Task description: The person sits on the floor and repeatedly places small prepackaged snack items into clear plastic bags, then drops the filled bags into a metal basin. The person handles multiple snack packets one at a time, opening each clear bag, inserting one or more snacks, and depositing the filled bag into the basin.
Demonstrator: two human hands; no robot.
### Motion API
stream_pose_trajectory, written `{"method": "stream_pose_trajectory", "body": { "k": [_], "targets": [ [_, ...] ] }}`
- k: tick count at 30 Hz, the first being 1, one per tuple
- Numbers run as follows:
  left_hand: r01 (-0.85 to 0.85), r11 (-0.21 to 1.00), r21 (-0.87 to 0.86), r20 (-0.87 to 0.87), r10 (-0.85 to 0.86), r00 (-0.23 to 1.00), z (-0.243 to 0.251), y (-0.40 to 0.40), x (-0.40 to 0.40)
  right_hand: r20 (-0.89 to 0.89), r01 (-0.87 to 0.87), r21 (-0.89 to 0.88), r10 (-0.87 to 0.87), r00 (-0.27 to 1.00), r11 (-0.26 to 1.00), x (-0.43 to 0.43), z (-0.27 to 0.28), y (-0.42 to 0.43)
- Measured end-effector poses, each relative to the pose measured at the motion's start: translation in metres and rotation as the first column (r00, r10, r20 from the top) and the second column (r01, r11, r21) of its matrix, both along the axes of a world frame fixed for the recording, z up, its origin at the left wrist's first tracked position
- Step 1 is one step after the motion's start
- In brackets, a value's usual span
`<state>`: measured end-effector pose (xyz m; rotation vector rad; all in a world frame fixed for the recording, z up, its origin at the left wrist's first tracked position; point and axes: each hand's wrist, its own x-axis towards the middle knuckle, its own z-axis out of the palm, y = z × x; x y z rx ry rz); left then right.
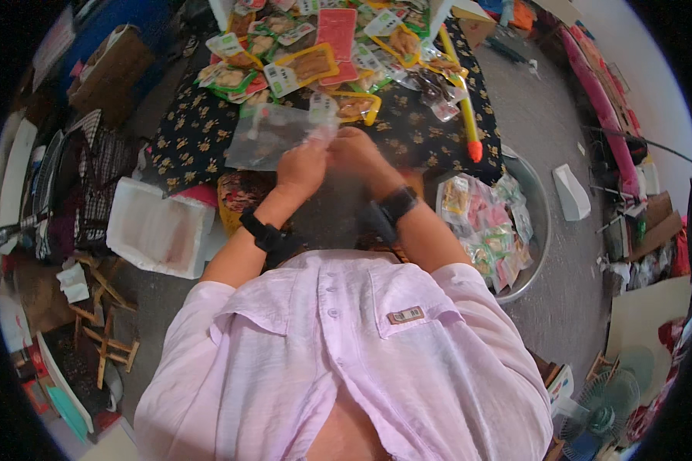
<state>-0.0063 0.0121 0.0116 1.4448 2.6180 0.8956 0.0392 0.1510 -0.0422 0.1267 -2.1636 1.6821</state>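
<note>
My left hand point(304, 165) grips the right end of a clear plastic bag point(268, 133), which extends leftward over the table's near edge. Thumb and fingers of my right hand point(358, 151) are pinched at the same end of the bag, touching the left hand; motion blurs both. A small food packet with a white label point(323, 108) shows just above my fingers; whether it is inside the bag I cannot tell. Directly beyond lies a yellow-edged packet of brown food point(354, 107). Farther back, several sealed packets with yellow, green and red edges are heaped, among them a yellow-framed packet point(308, 64).
A dark floral cloth point(190, 144) covers the table. A yellow tube with an orange tip point(467, 109) lies along its right side. At lower right a metal basin point(545, 230) holds many bagged packets point(490, 236). A white foam box point(155, 227) stands left; a fan point(602, 415) is lower right.
</note>
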Motion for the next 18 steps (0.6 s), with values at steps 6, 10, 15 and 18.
{"method": "stream_pose_trajectory", "body": {
  "k": [6, 10, 15, 18],
  "targets": [
    [-0.050, 0.996, -0.076, 0.060, 0.055, 0.997, -0.010, -0.002, -0.009, 0.374, 0.421, -0.465, -0.259, 0.891, 0.779, 0.025, 0.036, 0.023],
    [-0.049, 0.998, -0.037, 0.012, 0.049, 0.999, -0.017, -0.002, -0.008, -0.057, 0.640, 0.666, -0.829, 0.556, 0.384, 0.044, 0.055, 0.091],
    [-0.060, 0.996, -0.059, 0.002, 0.060, 0.998, -0.016, -0.002, -0.008, -0.113, 0.261, 0.965, -0.899, 0.424, 0.001, 0.075, 0.040, 0.151],
    [-0.066, 0.994, -0.093, 0.018, 0.068, 0.998, -0.014, -0.003, -0.008, -0.138, 0.385, 0.921, -0.874, 0.467, 0.060, 0.086, 0.029, 0.161]
  ]
}}
